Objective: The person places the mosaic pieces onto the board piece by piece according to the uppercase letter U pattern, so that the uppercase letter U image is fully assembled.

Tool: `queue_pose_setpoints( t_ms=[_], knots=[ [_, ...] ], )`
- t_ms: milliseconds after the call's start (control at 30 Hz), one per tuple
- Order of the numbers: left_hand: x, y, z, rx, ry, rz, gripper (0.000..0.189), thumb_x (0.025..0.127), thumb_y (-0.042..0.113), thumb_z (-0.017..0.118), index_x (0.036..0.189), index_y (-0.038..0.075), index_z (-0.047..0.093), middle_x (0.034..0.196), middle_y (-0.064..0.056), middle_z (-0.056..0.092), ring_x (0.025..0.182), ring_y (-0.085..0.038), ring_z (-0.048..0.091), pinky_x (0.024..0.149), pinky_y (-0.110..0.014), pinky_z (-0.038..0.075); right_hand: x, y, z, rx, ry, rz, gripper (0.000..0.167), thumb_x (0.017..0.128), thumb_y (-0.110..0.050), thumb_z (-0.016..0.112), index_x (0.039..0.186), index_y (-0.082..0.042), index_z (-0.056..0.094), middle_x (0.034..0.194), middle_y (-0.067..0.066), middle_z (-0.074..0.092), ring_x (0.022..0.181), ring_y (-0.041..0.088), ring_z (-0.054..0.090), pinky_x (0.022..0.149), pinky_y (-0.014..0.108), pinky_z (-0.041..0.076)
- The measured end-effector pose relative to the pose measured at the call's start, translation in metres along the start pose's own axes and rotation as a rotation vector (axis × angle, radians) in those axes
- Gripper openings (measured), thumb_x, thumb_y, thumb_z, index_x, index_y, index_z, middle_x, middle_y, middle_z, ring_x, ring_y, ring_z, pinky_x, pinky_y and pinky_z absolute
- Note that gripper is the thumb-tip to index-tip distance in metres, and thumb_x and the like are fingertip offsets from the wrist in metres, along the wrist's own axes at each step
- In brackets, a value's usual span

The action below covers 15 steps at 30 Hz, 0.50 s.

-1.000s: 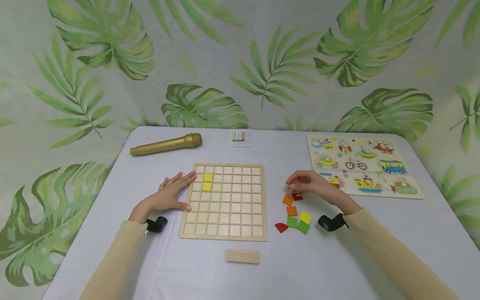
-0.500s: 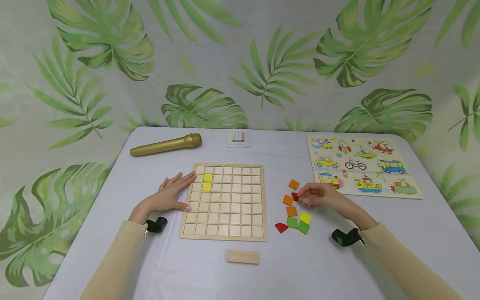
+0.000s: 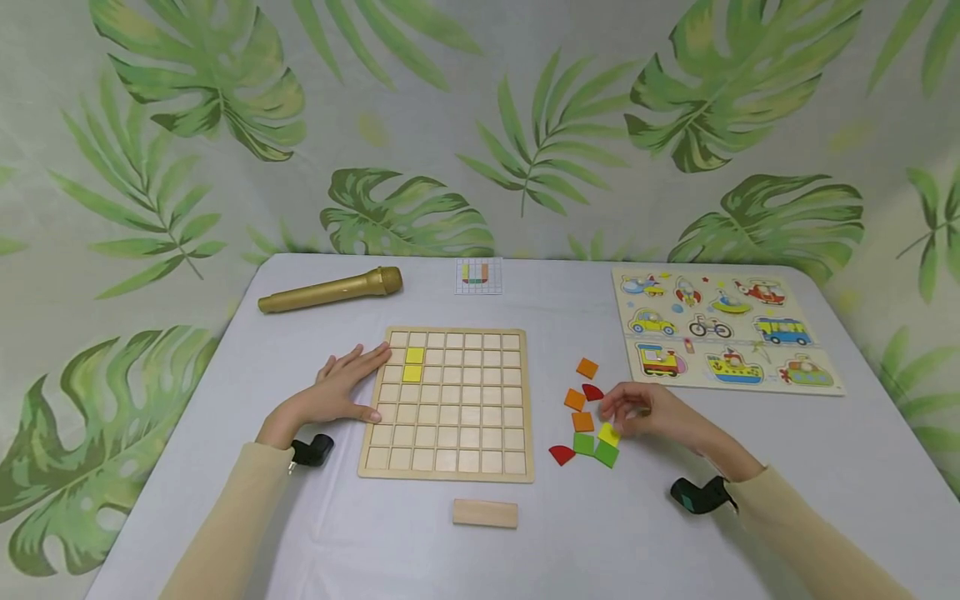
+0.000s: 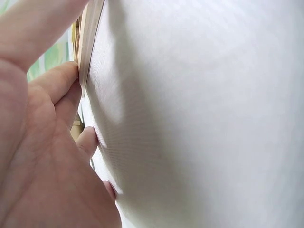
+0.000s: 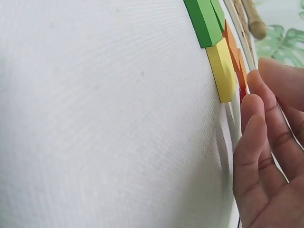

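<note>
My left hand (image 3: 330,396) rests with spread, straight fingers along the left edge of a wooden grid board (image 3: 471,414); in the left wrist view, fingertips touch the board's side (image 4: 88,45). Two yellow square tiles (image 3: 413,364) sit in its upper left cells. Right of the board my right hand (image 3: 648,410), fingers loosely bent, hovers beside a loose yellow tile (image 3: 608,433). The right wrist view shows a gap between that yellow tile (image 5: 220,71) and the fingers, which hold nothing. Around it lie green tiles (image 3: 583,444), orange tiles (image 3: 582,422) and red quarter-round tiles (image 3: 592,392).
A small pattern card (image 3: 478,276) lies behind the board, with a gold microphone (image 3: 330,290) to its left. A vehicle picture puzzle (image 3: 727,329) lies at the back right. Nearest the front is a plain wooden block (image 3: 485,513).
My right hand has drawn back toward the front right, from the orange and red tiles to the yellow one. An orange tile at the back is now uncovered. The left hand stays put.
</note>
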<state>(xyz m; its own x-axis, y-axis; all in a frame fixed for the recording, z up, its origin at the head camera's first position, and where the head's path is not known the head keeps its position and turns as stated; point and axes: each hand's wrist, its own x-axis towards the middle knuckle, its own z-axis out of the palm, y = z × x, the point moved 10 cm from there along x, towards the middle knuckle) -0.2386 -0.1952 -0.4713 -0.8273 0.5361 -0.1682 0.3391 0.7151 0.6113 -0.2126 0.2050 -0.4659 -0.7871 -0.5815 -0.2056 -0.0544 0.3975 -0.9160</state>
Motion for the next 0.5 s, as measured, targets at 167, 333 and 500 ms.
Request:
queue_pose_setpoints(
  t_ms=[167, 333, 500],
  knots=[
    [-0.0002, 0.0006, -0.0005, -0.002, 0.008, 0.013, 0.103, 0.076, 0.046, 0.077, 0.154, 0.012, 0.019, 0.159, -0.008, 0.011, 0.143, -0.039, -0.001, 0.105, -0.062, -0.009, -0.001, -0.0003, 0.0042, -0.082, 0.002, -0.025, 0.024, 0.085, -0.002, 0.069, 0.109, -0.004, 0.064, 0.101, 0.01, 0.065, 0.085, 0.022, 0.057, 0.074, 0.026, 0.049],
    [-0.0011, 0.0024, -0.0009, -0.007, 0.007, 0.013, 0.103, 0.076, 0.045, 0.077, 0.154, 0.011, 0.019, 0.159, -0.009, 0.011, 0.143, -0.039, -0.001, 0.106, -0.062, -0.009, -0.0014, -0.0033, 0.0091, -0.194, 0.007, -0.056, 0.022, 0.084, -0.003, 0.07, 0.104, -0.011, 0.066, 0.099, 0.002, 0.065, 0.086, 0.02, 0.053, 0.071, 0.025, 0.046],
    [-0.0005, 0.0027, -0.0006, -0.004, -0.001, 0.003, 0.103, 0.076, 0.045, 0.077, 0.154, 0.011, 0.018, 0.16, -0.008, 0.011, 0.143, -0.039, -0.002, 0.106, -0.061, -0.009, -0.0021, -0.0072, 0.0103, -0.227, 0.024, -0.061, 0.025, 0.081, 0.002, 0.071, 0.102, -0.011, 0.066, 0.099, 0.0, 0.065, 0.086, 0.021, 0.052, 0.07, 0.025, 0.045]
  ],
)
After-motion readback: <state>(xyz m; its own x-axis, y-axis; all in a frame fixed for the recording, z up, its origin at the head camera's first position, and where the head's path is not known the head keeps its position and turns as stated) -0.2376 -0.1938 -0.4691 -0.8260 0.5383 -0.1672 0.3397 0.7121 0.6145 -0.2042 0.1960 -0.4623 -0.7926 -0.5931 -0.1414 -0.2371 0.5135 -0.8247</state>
